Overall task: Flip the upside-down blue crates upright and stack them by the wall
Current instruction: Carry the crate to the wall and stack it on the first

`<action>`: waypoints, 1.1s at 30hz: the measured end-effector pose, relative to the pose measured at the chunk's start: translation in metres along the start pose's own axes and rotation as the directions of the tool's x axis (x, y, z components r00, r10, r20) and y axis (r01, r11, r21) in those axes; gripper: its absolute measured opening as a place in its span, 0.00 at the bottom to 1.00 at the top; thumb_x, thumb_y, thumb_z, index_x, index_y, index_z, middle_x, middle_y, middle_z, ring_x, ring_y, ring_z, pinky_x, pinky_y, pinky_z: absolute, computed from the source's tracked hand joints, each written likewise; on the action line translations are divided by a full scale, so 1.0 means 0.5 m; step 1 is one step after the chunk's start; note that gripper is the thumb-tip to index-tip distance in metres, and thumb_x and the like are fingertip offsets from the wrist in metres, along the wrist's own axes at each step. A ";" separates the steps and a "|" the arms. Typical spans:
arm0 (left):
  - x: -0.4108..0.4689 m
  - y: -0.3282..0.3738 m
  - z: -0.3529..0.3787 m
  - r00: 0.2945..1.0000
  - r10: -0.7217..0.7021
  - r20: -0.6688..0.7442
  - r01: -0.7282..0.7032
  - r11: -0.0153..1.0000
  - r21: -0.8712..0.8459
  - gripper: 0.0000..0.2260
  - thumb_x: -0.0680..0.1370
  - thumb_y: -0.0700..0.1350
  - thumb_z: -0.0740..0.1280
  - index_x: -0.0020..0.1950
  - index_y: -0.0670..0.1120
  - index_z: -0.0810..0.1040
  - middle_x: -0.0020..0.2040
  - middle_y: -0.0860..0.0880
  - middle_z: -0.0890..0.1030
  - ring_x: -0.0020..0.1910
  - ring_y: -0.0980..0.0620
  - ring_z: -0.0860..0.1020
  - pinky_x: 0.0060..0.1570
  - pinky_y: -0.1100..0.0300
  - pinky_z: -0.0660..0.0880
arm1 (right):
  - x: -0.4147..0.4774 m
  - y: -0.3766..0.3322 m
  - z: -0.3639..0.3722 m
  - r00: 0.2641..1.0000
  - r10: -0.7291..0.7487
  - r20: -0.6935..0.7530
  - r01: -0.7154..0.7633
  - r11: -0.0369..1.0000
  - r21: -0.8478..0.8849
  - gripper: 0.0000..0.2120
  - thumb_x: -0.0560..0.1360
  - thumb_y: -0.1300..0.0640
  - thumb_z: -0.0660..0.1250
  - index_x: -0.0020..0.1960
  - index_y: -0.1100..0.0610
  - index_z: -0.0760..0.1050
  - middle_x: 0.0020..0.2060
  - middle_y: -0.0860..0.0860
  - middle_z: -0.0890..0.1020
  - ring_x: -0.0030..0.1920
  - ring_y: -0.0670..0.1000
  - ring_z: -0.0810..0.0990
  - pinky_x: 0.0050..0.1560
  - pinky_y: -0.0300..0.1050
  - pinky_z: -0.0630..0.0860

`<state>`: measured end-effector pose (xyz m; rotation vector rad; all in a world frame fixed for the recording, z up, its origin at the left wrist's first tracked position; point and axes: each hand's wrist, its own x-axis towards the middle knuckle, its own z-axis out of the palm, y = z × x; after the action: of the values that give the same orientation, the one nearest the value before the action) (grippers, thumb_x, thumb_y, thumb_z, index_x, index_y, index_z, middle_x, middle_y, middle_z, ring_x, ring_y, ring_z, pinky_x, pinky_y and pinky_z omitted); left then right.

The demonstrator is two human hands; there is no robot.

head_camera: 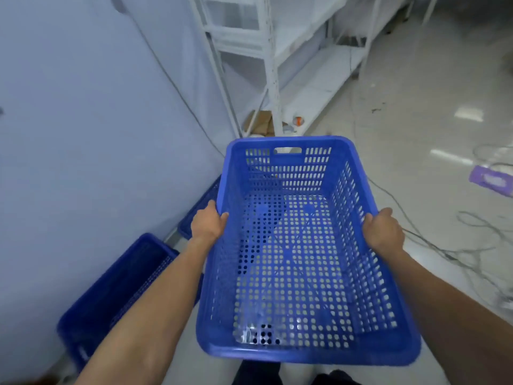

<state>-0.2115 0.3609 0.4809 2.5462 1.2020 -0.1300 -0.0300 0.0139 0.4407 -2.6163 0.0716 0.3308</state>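
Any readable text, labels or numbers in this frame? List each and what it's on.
None legible.
On the blue crate: no label or lettering visible.
On the purple packet: a pale patch, possibly print, too blurred to read.
On the cardboard box: no print visible.

Pale wall [83, 120], white shelving [272, 65], glossy floor [416, 120].
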 end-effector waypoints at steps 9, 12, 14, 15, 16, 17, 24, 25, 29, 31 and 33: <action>-0.246 -0.233 -0.048 0.934 -0.333 -0.132 0.297 0.926 -0.234 0.18 0.80 0.51 0.65 0.59 0.38 0.69 0.51 0.39 0.80 0.47 0.39 0.79 0.38 0.51 0.73 | -0.091 -0.202 0.024 0.912 -0.382 0.152 0.393 0.918 -0.052 0.17 0.80 0.52 0.58 0.57 0.67 0.67 0.54 0.69 0.79 0.54 0.69 0.78 0.51 0.56 0.72; -0.309 -0.326 -0.057 0.893 -0.430 -0.133 0.377 0.876 -0.300 0.15 0.79 0.51 0.65 0.54 0.40 0.68 0.47 0.42 0.80 0.39 0.44 0.77 0.32 0.54 0.69 | -0.149 -0.282 0.067 0.853 -0.473 0.219 0.499 0.863 -0.078 0.18 0.81 0.52 0.59 0.58 0.68 0.67 0.55 0.69 0.78 0.55 0.69 0.77 0.52 0.57 0.72; -0.343 -0.389 -0.061 0.866 -0.482 -0.134 0.421 0.846 -0.328 0.14 0.80 0.51 0.65 0.53 0.41 0.68 0.46 0.43 0.79 0.37 0.46 0.75 0.30 0.55 0.68 | -0.192 -0.335 0.102 0.823 -0.508 0.253 0.541 0.837 -0.080 0.18 0.81 0.52 0.59 0.59 0.68 0.67 0.56 0.69 0.78 0.56 0.69 0.77 0.53 0.57 0.72; -0.361 -0.425 -0.064 0.851 -0.508 -0.135 0.443 0.831 -0.336 0.15 0.80 0.51 0.65 0.53 0.41 0.68 0.45 0.43 0.78 0.37 0.47 0.75 0.29 0.55 0.67 | -0.218 -0.364 0.125 0.803 -0.531 0.271 0.569 0.818 -0.082 0.19 0.81 0.52 0.59 0.59 0.68 0.67 0.56 0.69 0.78 0.56 0.69 0.77 0.53 0.57 0.72; -0.377 -0.461 -0.068 0.836 -0.532 -0.133 0.465 0.817 -0.342 0.15 0.80 0.51 0.65 0.53 0.40 0.68 0.45 0.44 0.78 0.37 0.47 0.75 0.29 0.55 0.67 | -0.245 -0.392 0.148 0.779 -0.556 0.290 0.599 0.796 -0.085 0.19 0.81 0.52 0.59 0.59 0.68 0.67 0.56 0.69 0.78 0.56 0.69 0.77 0.53 0.57 0.72; -0.393 -0.501 -0.071 0.819 -0.558 -0.130 0.490 0.799 -0.348 0.15 0.80 0.52 0.65 0.53 0.41 0.67 0.44 0.45 0.77 0.38 0.47 0.75 0.29 0.55 0.66 | -0.273 -0.419 0.175 0.752 -0.581 0.310 0.632 0.770 -0.089 0.19 0.81 0.51 0.59 0.60 0.69 0.67 0.56 0.69 0.78 0.56 0.69 0.77 0.53 0.57 0.72; -0.469 -0.787 -0.088 0.712 -0.695 -0.102 0.623 0.692 -0.364 0.16 0.80 0.53 0.64 0.55 0.40 0.69 0.51 0.41 0.78 0.43 0.44 0.75 0.37 0.53 0.69 | -0.487 -0.594 0.358 0.619 -0.683 0.389 0.765 0.636 -0.100 0.20 0.81 0.50 0.58 0.58 0.68 0.66 0.54 0.68 0.78 0.54 0.69 0.77 0.46 0.55 0.69; -0.472 -0.827 -0.096 0.705 -0.702 -0.104 0.627 0.685 -0.370 0.17 0.80 0.52 0.64 0.57 0.38 0.70 0.53 0.40 0.78 0.46 0.42 0.77 0.39 0.53 0.69 | -0.517 -0.623 0.382 0.603 -0.697 0.389 0.779 0.619 -0.099 0.19 0.81 0.50 0.58 0.58 0.68 0.66 0.54 0.68 0.78 0.54 0.69 0.77 0.46 0.55 0.69; -0.496 -0.958 -0.121 0.639 -0.767 -0.063 0.687 0.605 -0.402 0.19 0.81 0.53 0.63 0.59 0.37 0.69 0.55 0.38 0.78 0.56 0.37 0.77 0.43 0.52 0.69 | -0.617 -0.713 0.456 0.555 -0.728 0.403 0.816 0.570 -0.095 0.19 0.81 0.49 0.59 0.57 0.67 0.67 0.52 0.67 0.79 0.51 0.67 0.78 0.46 0.56 0.71; -0.505 -1.019 -0.122 0.612 -0.788 -0.059 0.707 0.580 -0.404 0.18 0.81 0.54 0.61 0.57 0.38 0.70 0.52 0.40 0.78 0.54 0.38 0.77 0.43 0.52 0.71 | -0.657 -0.757 0.498 0.523 -0.736 0.429 0.835 0.543 -0.086 0.20 0.81 0.48 0.58 0.56 0.66 0.69 0.51 0.65 0.79 0.50 0.66 0.79 0.46 0.55 0.73; -0.507 -1.064 -0.117 0.553 -0.830 -0.069 0.731 0.523 -0.438 0.19 0.81 0.55 0.60 0.58 0.38 0.70 0.53 0.40 0.78 0.53 0.38 0.78 0.43 0.52 0.72 | -0.692 -0.805 0.538 0.502 -0.739 0.449 0.851 0.515 -0.104 0.20 0.81 0.48 0.58 0.57 0.66 0.70 0.52 0.64 0.80 0.50 0.65 0.79 0.46 0.54 0.73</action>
<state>-0.7843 0.5092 0.4589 1.5312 2.1989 0.2376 -0.3798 0.4931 0.4882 -2.4772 -1.4269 0.4721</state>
